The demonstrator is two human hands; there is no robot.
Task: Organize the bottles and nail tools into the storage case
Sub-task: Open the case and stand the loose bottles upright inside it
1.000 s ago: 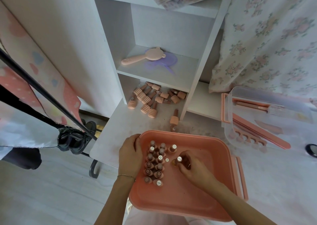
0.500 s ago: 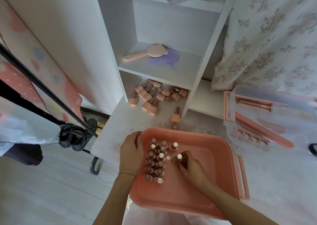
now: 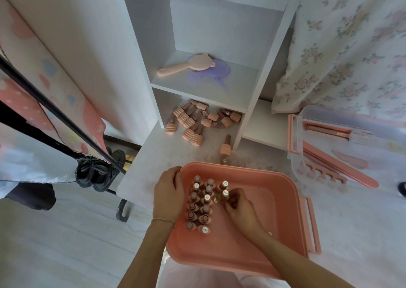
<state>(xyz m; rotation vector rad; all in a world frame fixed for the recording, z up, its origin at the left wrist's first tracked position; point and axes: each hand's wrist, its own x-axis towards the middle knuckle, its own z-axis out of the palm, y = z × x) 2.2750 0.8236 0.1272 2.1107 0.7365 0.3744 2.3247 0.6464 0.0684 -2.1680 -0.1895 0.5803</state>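
Observation:
A pink storage case (image 3: 263, 232) lies open in front of me. Several small nail polish bottles (image 3: 201, 206) stand upright in rows at its left side. My left hand (image 3: 168, 193) rests on the case's left rim beside the rows. My right hand (image 3: 238, 208) pinches one bottle (image 3: 224, 194) at the right edge of the group. More peach bottles (image 3: 193, 120) lie in a heap on the bottom shelf of the white unit, and one (image 3: 225, 148) lies alone in front of it.
A clear lid tray (image 3: 312, 147) with pink nail files and toe separators (image 3: 323, 174) sits at the right. A peach brush (image 3: 186, 67) and purple mirror lie on the upper shelf. A black rack pole and a dark shoe (image 3: 96, 171) are at the left.
My right hand has brought its bottle left, up against the standing rows. My left hand stays on the rim. The view has shifted slightly closer.

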